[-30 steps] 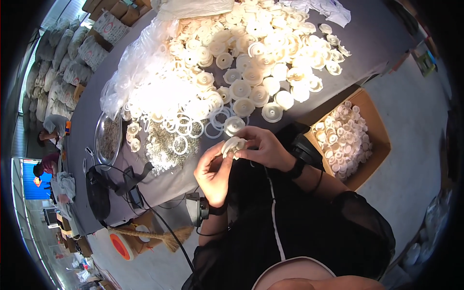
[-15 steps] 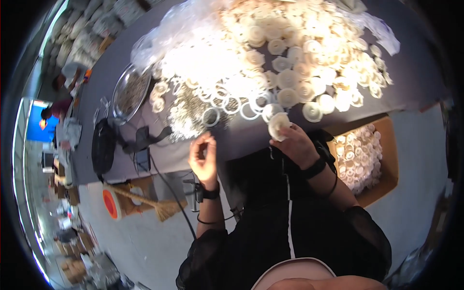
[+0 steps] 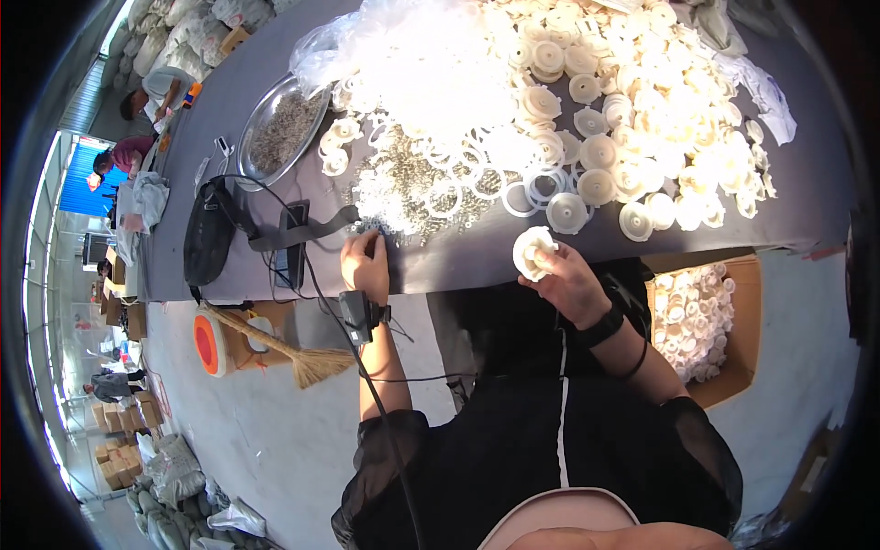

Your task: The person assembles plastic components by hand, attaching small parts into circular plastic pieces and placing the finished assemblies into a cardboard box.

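My right hand grips a round white plastic part with a stepped centre, held up just off the table's front edge. My left hand is at that edge farther left, fingers bent down and drawn together beside a heap of small shiny metal pieces. Anything between those fingertips is too small to make out. White plastic rings lie loose between the metal pieces and a large pile of similar round white parts. Strong light washes out the pile's middle.
A metal bowl of small pieces stands at left, near a black pouch and a phone-like device. A cable crosses my left forearm. Below right sits a carton of white parts; a broom lies below left. People work far left.
My left hand has moved left to the table edge, its fingers now down by the metal pieces. My right hand still holds the white part. The view has shifted.
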The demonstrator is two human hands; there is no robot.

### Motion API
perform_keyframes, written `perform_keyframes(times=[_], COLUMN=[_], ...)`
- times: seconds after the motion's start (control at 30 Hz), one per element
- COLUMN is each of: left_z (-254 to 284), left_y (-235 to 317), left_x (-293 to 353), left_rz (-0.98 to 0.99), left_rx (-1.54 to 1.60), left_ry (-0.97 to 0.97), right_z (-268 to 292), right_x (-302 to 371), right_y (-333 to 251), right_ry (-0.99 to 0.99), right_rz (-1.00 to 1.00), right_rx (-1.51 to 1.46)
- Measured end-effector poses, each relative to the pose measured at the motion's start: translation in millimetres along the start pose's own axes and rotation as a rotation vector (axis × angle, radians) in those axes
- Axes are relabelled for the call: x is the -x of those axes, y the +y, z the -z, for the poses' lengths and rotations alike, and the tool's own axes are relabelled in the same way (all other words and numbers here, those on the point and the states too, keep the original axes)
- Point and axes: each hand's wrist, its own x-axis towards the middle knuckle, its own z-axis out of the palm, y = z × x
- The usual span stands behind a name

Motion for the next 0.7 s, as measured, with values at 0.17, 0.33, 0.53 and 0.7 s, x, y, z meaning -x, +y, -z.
perform_keyframes(times=[0.17, 0.33, 0.53, 0.7], left_z=[1, 0, 15, 18], left_y=[4, 12, 128, 156], left_x=[-13, -16, 23, 31], left_rz=[-0.188, -0.101, 0.031, -0.036], left_rx=[-0.341, -0.297, 0.787, 0.941], left_ry=[-0.064, -0.063, -0.4, -0.815], right_z=[4, -9, -20, -22], right_x=[0, 9, 9, 7], right_y=[4, -4, -17, -22], right_ry=[-0.009, -0.06, -0.172, -0.273], right_rz=[0.145, 0.314, 0.855, 1.035], right_rx=[0.231, 0.417, 1.18, 1.24])
